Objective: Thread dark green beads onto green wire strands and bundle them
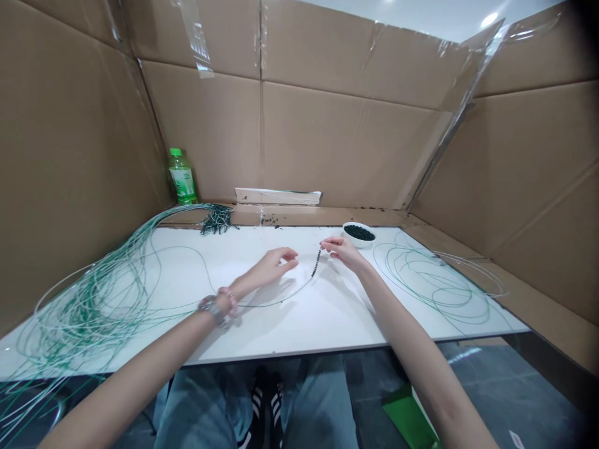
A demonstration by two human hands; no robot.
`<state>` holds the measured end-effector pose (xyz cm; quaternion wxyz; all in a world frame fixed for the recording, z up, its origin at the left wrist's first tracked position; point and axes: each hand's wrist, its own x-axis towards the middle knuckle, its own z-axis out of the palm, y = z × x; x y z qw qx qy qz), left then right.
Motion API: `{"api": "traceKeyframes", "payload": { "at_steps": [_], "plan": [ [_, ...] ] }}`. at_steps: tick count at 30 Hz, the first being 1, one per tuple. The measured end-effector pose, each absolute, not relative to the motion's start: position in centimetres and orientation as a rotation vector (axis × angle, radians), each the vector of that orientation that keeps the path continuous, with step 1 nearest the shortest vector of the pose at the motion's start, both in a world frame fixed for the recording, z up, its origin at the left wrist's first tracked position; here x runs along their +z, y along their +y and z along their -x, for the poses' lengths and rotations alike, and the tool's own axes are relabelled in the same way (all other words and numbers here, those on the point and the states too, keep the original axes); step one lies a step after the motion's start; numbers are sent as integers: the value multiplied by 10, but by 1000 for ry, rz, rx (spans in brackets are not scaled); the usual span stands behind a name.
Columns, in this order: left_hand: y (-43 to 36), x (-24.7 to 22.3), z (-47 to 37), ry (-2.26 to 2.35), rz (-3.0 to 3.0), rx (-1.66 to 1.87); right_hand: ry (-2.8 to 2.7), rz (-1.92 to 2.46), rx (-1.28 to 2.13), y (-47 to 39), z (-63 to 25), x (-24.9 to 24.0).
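Note:
My right hand (342, 251) pinches the upper end of a thin green cord (299, 290). Just below those fingertips, a short row of small dark beads (316, 264) is threaded on the cord. From the beads the cord curves down and left across the white table, passing under my left wrist. My left hand (274, 265) is held over the table to the left of the beads, thumb and fingers apart, with nothing in it. Right behind my right hand stands a white bowl (345, 231) full of dark beads (359, 232).
Tangled green and white cords (93, 305) cover the table's left side, their beaded ends (217, 218) bunched at the back. Loose cord coils (435, 280) lie at right. A green bottle (182, 179) stands in the back left corner. Cardboard walls (327, 137) enclose the white tabletop (281, 330).

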<state>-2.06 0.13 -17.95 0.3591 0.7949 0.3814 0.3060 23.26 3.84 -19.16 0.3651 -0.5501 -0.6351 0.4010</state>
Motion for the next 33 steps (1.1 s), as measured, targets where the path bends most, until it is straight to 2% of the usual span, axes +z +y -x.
{"api": "traceKeyframes", "payload": {
  "at_steps": [7, 23, 33],
  "plan": [
    [26, -213, -55, 848, -1665, 868, -1607, 1278, 1082, 34, -223, -205],
    [21, -219, -53, 832, -1261, 913, -1701, 1157, 943, 36, -212, -217],
    [25, -220, -51, 750, -1081, 880, -1811, 1066, 629, 22, -205, -214]
  ]
}}
